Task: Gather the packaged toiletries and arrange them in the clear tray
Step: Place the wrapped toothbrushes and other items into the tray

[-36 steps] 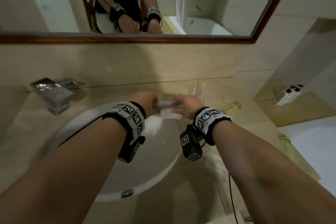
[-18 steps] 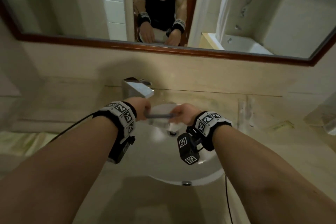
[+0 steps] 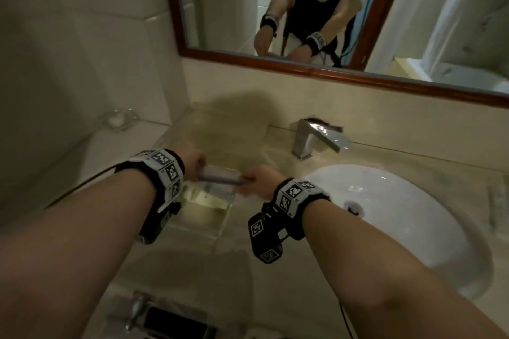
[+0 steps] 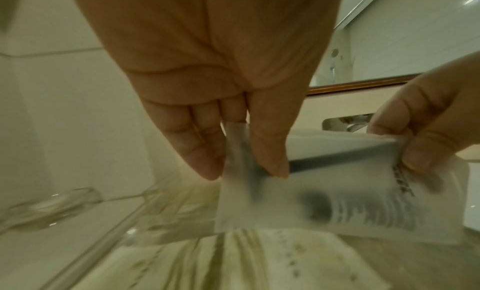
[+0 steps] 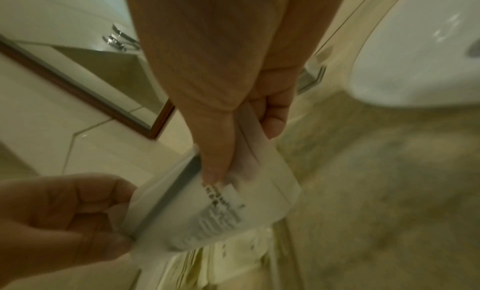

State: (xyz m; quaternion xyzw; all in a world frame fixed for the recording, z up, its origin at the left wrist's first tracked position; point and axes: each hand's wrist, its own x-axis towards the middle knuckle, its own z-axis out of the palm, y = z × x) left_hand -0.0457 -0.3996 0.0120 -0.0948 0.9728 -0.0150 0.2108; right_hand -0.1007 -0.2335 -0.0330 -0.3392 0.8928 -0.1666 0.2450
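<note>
A flat white sachet [image 3: 220, 177] is held level directly above the clear tray [image 3: 202, 215], which stands on the bench [image 3: 275, 146] beside the basin [image 3: 399, 217]. Its long axis runs from hand to hand. One short end is pinched by the left hand [image 3: 194, 159], the other by the right hand [image 3: 260, 181]. Yellowish packets [image 4: 233, 259] already lie in the tray below. A straight lowering is judged sufficient.

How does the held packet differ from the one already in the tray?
The white packet hangs in the air, pinched at its ends by the left hand and right hand; the yellowish packet lies flat in the tray, untouched. White shows dark print; yellowish shows faint stripes. Both are flat sachets.
</note>
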